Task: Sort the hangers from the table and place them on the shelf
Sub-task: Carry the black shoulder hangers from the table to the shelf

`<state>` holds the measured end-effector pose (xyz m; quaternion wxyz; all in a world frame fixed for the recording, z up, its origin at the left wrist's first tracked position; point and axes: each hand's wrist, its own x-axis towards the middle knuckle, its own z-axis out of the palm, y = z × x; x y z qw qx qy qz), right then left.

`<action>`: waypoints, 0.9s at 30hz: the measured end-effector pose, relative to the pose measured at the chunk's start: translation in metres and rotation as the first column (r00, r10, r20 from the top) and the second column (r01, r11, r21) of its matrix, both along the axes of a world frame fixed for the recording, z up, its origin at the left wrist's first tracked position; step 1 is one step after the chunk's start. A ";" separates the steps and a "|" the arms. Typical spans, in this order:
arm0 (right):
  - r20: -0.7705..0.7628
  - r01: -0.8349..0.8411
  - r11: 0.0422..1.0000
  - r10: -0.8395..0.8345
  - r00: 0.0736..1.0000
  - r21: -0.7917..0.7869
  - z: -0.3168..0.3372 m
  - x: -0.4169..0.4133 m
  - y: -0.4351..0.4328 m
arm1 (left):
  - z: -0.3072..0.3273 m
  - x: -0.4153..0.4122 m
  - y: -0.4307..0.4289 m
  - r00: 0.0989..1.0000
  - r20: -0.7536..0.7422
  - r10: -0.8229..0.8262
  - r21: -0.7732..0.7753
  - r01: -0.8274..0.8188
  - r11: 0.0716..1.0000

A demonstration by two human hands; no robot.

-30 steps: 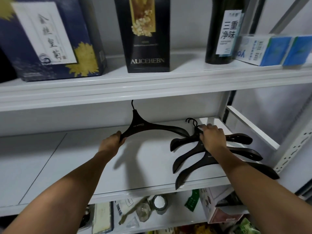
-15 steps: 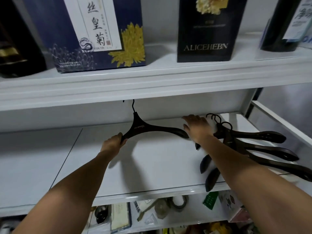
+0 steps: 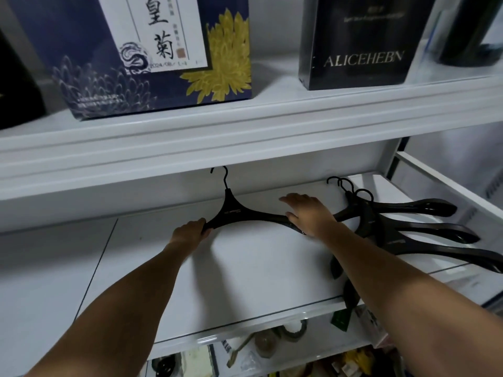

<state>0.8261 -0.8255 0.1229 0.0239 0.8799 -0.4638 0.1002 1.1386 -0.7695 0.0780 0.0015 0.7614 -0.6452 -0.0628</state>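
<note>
A black hanger (image 3: 236, 210) is held over the white middle shelf (image 3: 245, 268), its hook up near the shelf above. My left hand (image 3: 190, 231) grips its left arm end. My right hand (image 3: 307, 213) lies with straight fingers on the hanger's right arm, covering its end. To the right, three more black hangers (image 3: 402, 227) lie fanned out in a pile on the same shelf, hooks together at the back; my right forearm hides their left ends.
The upper shelf (image 3: 245, 131) carries a navy box with yellow flowers (image 3: 152, 50), a black ALICEHEBN box (image 3: 359, 42) and a dark bottle (image 3: 473, 31). The shelf's right side rail (image 3: 449, 186) borders the pile. Below, a lower shelf holds tape rolls and small clutter (image 3: 285, 338).
My right hand left the hanger pile and moved left onto the right arm of the hanger that my left hand holds. The view shifted, so the shelf contents slid right.
</note>
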 end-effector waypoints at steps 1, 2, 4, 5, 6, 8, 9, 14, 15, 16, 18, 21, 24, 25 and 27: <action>-0.003 0.008 1.000 -0.008 1.000 0.008 -0.001 0.000 0.001 | -0.002 0.000 -0.003 1.000 -0.006 -0.003 0.017 0.003 1.000; -0.004 0.014 1.000 -0.014 1.000 0.018 -0.003 -0.001 0.001 | -0.002 0.000 -0.005 1.000 -0.008 -0.007 0.034 0.007 0.999; 0.006 0.025 0.998 -0.025 1.000 0.050 -0.005 0.001 0.005 | -0.004 -0.001 -0.010 1.000 -0.002 -0.011 0.064 0.011 0.998; 0.010 0.032 0.997 -0.033 0.999 0.065 -0.006 0.001 0.007 | -0.005 -0.002 -0.013 1.000 -0.002 -0.012 0.075 0.012 0.997; 0.012 0.038 0.997 -0.039 0.999 0.074 -0.007 0.002 0.009 | -0.006 -0.003 -0.014 1.000 0.000 -0.017 0.081 0.017 0.997; 0.009 0.051 0.995 -0.052 0.999 0.085 -0.009 0.002 0.011 | -0.010 -0.004 -0.017 0.999 0.002 -0.042 0.087 0.042 0.995; 0.011 0.056 0.994 -0.057 0.998 0.094 -0.009 0.002 0.012 | -0.013 -0.004 -0.017 0.999 0.000 -0.053 0.087 0.053 0.995; 0.003 0.091 0.989 -0.092 0.996 0.119 -0.013 0.002 0.017 | -0.020 -0.006 -0.015 0.994 -0.033 -0.107 0.087 0.110 0.990; 0.001 0.096 0.988 -0.097 0.995 0.124 -0.014 0.002 0.018 | -0.020 -0.007 -0.014 0.991 -0.037 -0.128 0.100 0.131 0.986; 0.001 0.099 0.987 -0.100 0.995 0.130 -0.015 0.002 0.019 | -0.019 -0.007 -0.014 0.988 -0.041 -0.146 0.111 0.150 0.982; 0.001 0.101 0.985 -0.103 0.995 0.143 -0.015 0.002 0.022 | -0.017 -0.008 -0.014 0.985 -0.029 -0.172 0.125 0.174 0.977; 0.001 0.104 0.983 -0.105 0.994 0.149 -0.011 0.001 0.024 | -0.014 -0.011 -0.019 0.989 0.023 -0.145 0.150 0.140 0.979; -0.016 0.109 0.985 -0.107 0.994 0.135 -0.003 -0.001 0.024 | -0.009 -0.019 -0.025 0.995 0.060 -0.081 0.173 0.069 0.983; -0.023 0.112 0.985 -0.110 0.994 0.130 -0.001 -0.002 0.024 | -0.008 -0.020 -0.026 0.995 0.069 -0.069 0.183 0.055 0.982; -0.035 0.119 0.986 -0.115 0.993 0.116 0.003 -0.005 0.023 | -0.006 -0.024 -0.028 0.994 0.090 -0.058 0.199 0.039 0.979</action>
